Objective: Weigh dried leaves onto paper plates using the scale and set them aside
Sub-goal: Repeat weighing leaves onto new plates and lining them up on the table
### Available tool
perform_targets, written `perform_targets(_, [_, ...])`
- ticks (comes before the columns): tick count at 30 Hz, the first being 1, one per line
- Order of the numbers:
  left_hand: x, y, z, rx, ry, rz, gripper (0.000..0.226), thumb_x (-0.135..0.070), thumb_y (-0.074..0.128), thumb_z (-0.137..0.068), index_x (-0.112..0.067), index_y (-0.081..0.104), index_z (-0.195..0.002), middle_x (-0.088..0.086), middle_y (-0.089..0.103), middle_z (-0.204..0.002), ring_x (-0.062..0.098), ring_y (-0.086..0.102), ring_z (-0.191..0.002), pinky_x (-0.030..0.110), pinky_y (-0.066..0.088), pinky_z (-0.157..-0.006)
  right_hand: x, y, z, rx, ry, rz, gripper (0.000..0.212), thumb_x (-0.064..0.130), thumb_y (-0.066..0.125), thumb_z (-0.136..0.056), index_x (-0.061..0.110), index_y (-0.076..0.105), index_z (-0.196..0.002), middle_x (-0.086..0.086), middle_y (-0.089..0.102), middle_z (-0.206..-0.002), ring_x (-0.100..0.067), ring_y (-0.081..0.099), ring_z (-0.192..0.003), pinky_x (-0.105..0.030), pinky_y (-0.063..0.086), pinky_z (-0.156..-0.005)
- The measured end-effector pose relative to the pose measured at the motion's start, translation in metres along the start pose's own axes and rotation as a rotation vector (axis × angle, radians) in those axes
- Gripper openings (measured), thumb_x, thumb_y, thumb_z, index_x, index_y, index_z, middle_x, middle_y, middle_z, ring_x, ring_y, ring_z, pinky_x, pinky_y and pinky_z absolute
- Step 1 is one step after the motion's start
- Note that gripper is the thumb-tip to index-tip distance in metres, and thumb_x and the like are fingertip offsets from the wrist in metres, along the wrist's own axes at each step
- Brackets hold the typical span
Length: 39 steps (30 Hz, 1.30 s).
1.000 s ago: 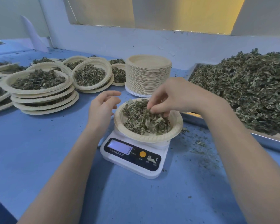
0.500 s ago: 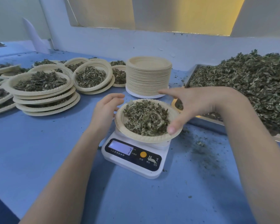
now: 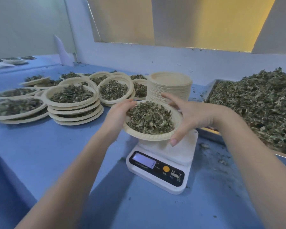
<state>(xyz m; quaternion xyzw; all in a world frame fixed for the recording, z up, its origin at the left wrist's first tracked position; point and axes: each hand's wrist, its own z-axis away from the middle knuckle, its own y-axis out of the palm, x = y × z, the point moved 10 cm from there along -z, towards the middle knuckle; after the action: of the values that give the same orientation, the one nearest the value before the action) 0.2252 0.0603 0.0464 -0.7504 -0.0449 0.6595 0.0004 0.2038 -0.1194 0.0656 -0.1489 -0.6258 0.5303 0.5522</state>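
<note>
A paper plate heaped with dried leaves is held between both hands, tilted slightly and raised just above the white digital scale. My left hand grips its left rim. My right hand spans its right side, thumb on the near rim and fingers at the far rim. The scale's display is lit; its platform is partly hidden under the plate.
A tall stack of empty paper plates stands behind the scale. Stacks of filled plates crowd the left of the blue table. A metal tray piled with loose leaves fills the right. Leaf crumbs lie beside the scale.
My right hand left the leaves and took the plate's right rim; my left hand closed on the left rim. The plate has risen off the scale and shifted left.
</note>
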Motion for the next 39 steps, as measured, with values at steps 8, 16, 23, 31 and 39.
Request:
perform_targets(8, [-0.036,-0.161,-0.041,-0.284,-0.041,-0.081,0.038,-0.038,0.053,-0.089,-0.013,0.06,-0.117,0.012,0.061,-0.121,0.028,0.059,-0.105,0.042,0.047,-0.094,0.129,-0.012,-0.126,-0.004,-0.287,0.058,0.133,0.053,0.086,-0.042,0.032,0.011,-0.15,0.015,0.017,-0.156,-0.005,0.019,-0.142,-0.023,0.018,-0.112])
perform_targets(16, [-0.025,-0.247,-0.094,-0.384,-0.009,-0.224,0.031,-0.033,0.047,-0.094,-0.025,0.059,-0.122,-0.005,0.048,-0.12,0.012,0.048,-0.102,0.031,0.037,-0.089,0.17,0.014,-0.233,0.076,-0.348,0.0,0.136,0.057,0.083,-0.039,0.035,0.009,-0.151,0.013,0.015,-0.157,-0.008,0.018,-0.142,-0.027,0.02,-0.112])
perform_targets(23, [0.007,-0.272,-0.123,-0.443,0.001,-0.306,0.031,-0.021,0.046,-0.095,-0.021,0.063,-0.121,-0.005,0.057,-0.121,0.002,0.053,-0.09,0.034,0.04,-0.098,0.161,0.032,-0.282,0.126,-0.34,-0.004,0.133,0.052,0.086,-0.042,0.039,0.01,-0.15,0.015,0.016,-0.157,-0.002,0.017,-0.14,-0.021,0.02,-0.107])
perform_targets(31, [0.028,-0.26,-0.119,-0.399,-0.023,-0.346,0.033,-0.032,0.04,-0.097,-0.029,0.055,-0.127,-0.009,0.052,-0.128,0.011,0.052,-0.101,0.026,0.04,-0.083,0.144,0.041,-0.285,0.174,-0.269,0.049,0.138,0.044,0.089,-0.047,0.032,0.0,-0.152,0.013,0.01,-0.158,-0.007,0.013,-0.143,-0.021,0.016,-0.107])
perform_targets(39, [-0.045,-0.248,-0.094,-0.466,0.067,-0.612,0.042,-0.035,0.045,-0.095,-0.031,0.047,-0.136,-0.004,0.045,-0.143,0.018,0.041,-0.129,0.033,0.031,-0.097,0.166,0.006,-0.245,0.094,-0.309,0.08,0.131,0.05,0.087,-0.054,0.038,0.0,-0.151,0.013,0.012,-0.158,-0.011,0.017,-0.143,-0.03,0.021,-0.112])
